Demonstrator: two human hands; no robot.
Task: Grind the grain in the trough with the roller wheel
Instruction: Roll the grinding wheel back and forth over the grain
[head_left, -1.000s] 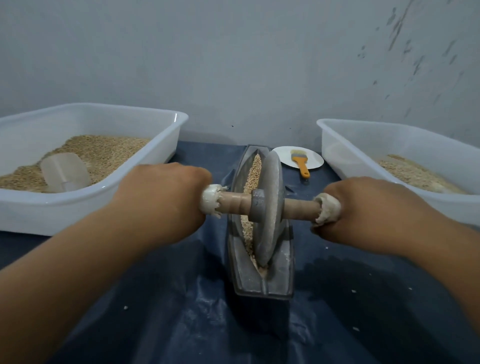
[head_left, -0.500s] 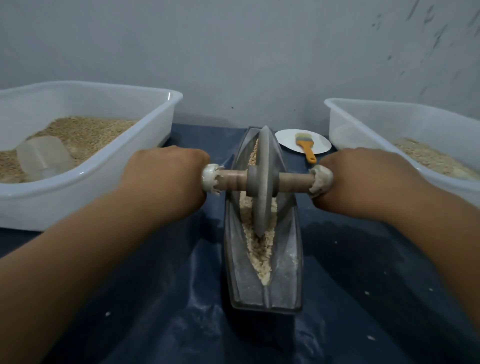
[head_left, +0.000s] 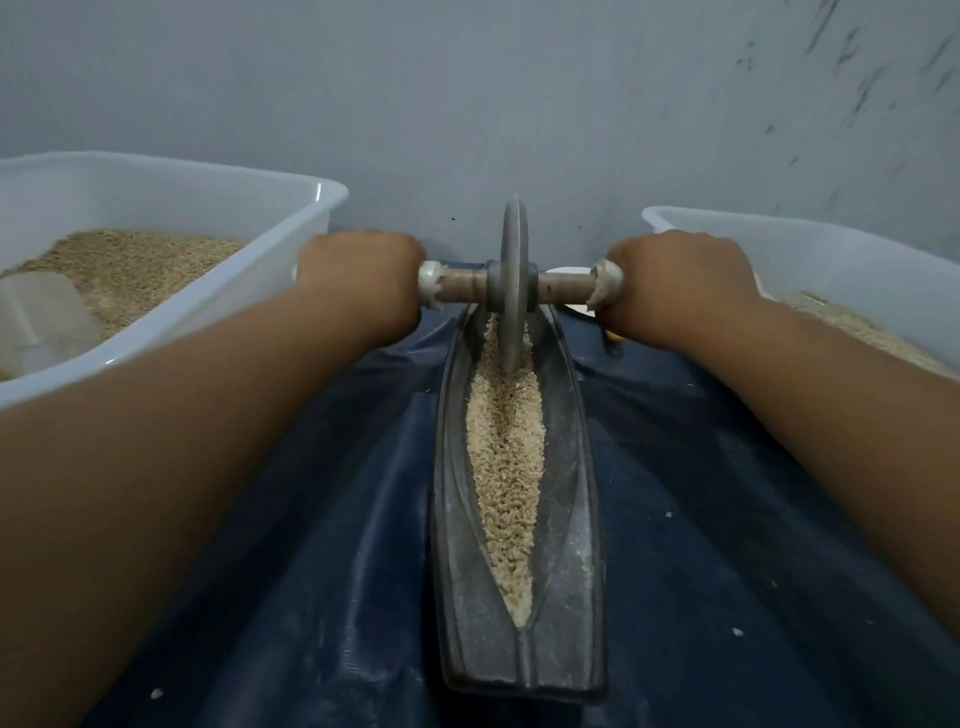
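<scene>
A long grey boat-shaped trough (head_left: 579, 545) lies lengthwise on the dark blue sheet, with pale crushed grain (head_left: 506, 467) along its groove. The grey roller wheel (head_left: 513, 283) stands upright at the trough's far end, its rim down in the grain. A wooden axle runs through the wheel. My left hand (head_left: 361, 280) grips the axle's left end and my right hand (head_left: 680, 286) grips its right end. Both arms are stretched forward.
A white tub (head_left: 208, 306) of grain with a clear scoop (head_left: 44, 322) stands at the left. A second white tub (head_left: 831, 260) of grain stands at the right. A grey wall rises just behind the trough. Stray grains dot the blue sheet (head_left: 337, 545).
Both hands have pushed the roller wheel from the near end of the trough to its far end, uncovering the crushed grain. The plate with the brush is now hidden behind my right hand.
</scene>
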